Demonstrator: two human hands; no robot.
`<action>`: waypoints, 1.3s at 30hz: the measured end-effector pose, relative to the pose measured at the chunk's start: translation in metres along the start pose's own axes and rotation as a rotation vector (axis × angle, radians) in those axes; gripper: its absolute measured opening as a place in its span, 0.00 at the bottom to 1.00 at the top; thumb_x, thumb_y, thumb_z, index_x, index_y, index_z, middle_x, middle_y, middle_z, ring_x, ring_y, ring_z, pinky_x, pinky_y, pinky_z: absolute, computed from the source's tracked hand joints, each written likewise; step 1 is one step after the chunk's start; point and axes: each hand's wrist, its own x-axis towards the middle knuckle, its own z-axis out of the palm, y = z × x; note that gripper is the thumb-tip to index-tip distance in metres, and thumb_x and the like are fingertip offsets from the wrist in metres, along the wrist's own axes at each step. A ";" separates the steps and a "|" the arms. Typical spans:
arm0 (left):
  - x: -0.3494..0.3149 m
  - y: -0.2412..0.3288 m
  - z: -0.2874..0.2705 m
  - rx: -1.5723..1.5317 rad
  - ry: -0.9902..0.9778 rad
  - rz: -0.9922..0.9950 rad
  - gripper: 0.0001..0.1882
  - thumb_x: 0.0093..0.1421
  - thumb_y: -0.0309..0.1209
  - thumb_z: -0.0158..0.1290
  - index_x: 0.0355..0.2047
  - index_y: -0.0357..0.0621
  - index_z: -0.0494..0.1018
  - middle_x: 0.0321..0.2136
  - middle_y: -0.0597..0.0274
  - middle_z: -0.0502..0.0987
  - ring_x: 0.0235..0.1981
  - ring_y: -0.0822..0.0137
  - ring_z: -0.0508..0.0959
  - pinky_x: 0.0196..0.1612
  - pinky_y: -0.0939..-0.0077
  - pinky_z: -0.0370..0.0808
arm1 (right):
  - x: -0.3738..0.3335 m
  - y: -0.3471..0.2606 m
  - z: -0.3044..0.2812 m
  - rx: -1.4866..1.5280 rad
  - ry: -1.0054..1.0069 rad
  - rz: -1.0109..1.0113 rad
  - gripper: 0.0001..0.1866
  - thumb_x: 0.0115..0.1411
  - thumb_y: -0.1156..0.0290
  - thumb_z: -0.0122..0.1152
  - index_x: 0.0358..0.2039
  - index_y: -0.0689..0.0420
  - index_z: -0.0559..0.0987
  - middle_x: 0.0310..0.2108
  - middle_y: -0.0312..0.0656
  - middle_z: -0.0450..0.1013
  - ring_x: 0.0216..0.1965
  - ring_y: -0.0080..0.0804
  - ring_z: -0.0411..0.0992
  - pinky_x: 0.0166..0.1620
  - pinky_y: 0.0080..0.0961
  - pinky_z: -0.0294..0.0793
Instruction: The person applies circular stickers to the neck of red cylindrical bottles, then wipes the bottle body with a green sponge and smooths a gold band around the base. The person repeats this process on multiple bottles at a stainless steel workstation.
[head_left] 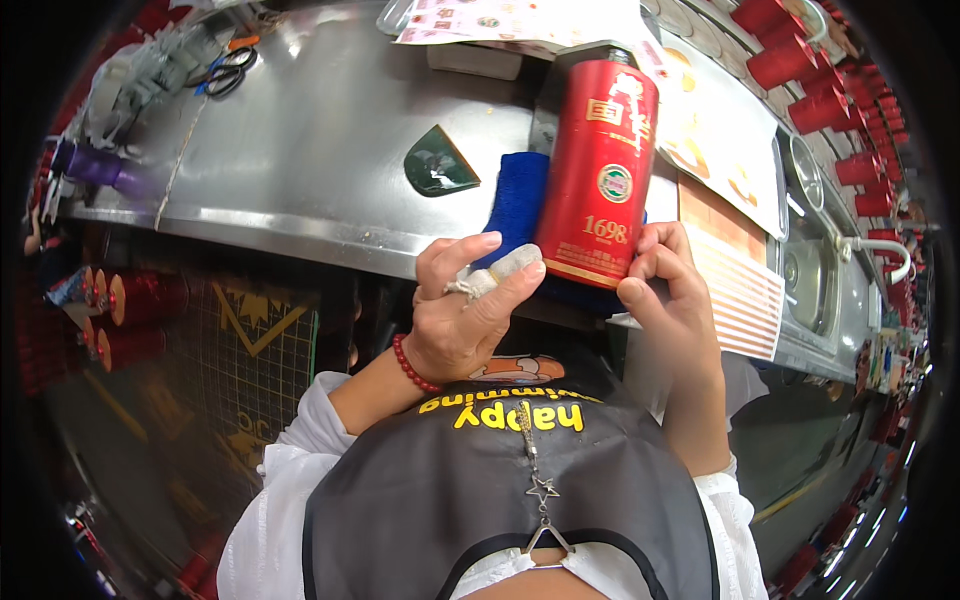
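The red cylindrical bottle (597, 165) is held at its lower end, long axis running up and away over the steel bench (320, 150). The right hand (665, 290) is clasped on its base rim; the left hand (460, 310), with taped fingers (505, 268) half curled, is pressed against its left side, equally near.

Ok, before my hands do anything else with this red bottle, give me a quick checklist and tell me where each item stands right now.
1. Right hand on the red bottle: ok, fingers wrap its lower right edge.
2. Left hand on the bottle: ok, a wrapped fingertip touches its lower left edge.
3. Bottle supported: ok, it lies tilted over the blue cloth on the steel table.
4. Bottle cap closed: cannot tell, the top is dark and cut short by the view.
5. Green shard-like piece apart from the bottle: ok, it lies to the left of the cloth.
6. Scissors out of the way: ok, far left on the table.
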 end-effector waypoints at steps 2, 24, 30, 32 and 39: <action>0.012 0.004 -0.003 0.070 -0.001 0.117 0.19 0.54 0.23 0.62 0.48 0.50 0.82 0.49 0.53 0.76 0.51 0.59 0.71 0.53 0.62 0.68 | 0.000 0.004 -0.002 0.032 -0.005 -0.041 0.16 0.63 0.62 0.66 0.29 0.61 0.73 0.40 0.40 0.60 0.44 0.29 0.61 0.48 0.24 0.65; 0.051 -0.003 0.007 -0.263 -0.338 -0.159 0.40 0.66 0.46 0.55 0.68 0.32 0.54 0.64 0.39 0.63 0.65 0.45 0.64 0.68 0.55 0.58 | -0.005 0.002 -0.017 0.111 -0.033 -0.035 0.13 0.61 0.67 0.67 0.28 0.61 0.73 0.40 0.40 0.63 0.41 0.29 0.64 0.43 0.24 0.67; 0.048 -0.004 0.018 -0.465 -0.291 -0.367 0.38 0.70 0.47 0.49 0.68 0.30 0.53 0.63 0.40 0.62 0.65 0.50 0.63 0.67 0.62 0.58 | -0.009 0.008 -0.015 0.086 0.001 0.006 0.13 0.62 0.67 0.66 0.28 0.61 0.73 0.39 0.40 0.64 0.41 0.30 0.65 0.39 0.24 0.68; 0.046 -0.006 0.020 -0.571 -0.262 -0.450 0.40 0.68 0.47 0.51 0.68 0.30 0.52 0.63 0.40 0.62 0.65 0.49 0.63 0.67 0.62 0.57 | -0.009 0.010 -0.015 0.091 -0.001 0.011 0.13 0.62 0.67 0.66 0.28 0.61 0.73 0.39 0.41 0.64 0.40 0.30 0.65 0.39 0.24 0.68; 0.067 0.008 0.017 0.221 -0.383 0.084 0.52 0.54 0.48 0.66 0.69 0.32 0.53 0.60 0.42 0.67 0.62 0.44 0.66 0.68 0.40 0.50 | -0.009 0.014 -0.016 0.114 -0.001 -0.009 0.13 0.62 0.66 0.66 0.28 0.61 0.73 0.39 0.41 0.64 0.40 0.30 0.65 0.40 0.23 0.67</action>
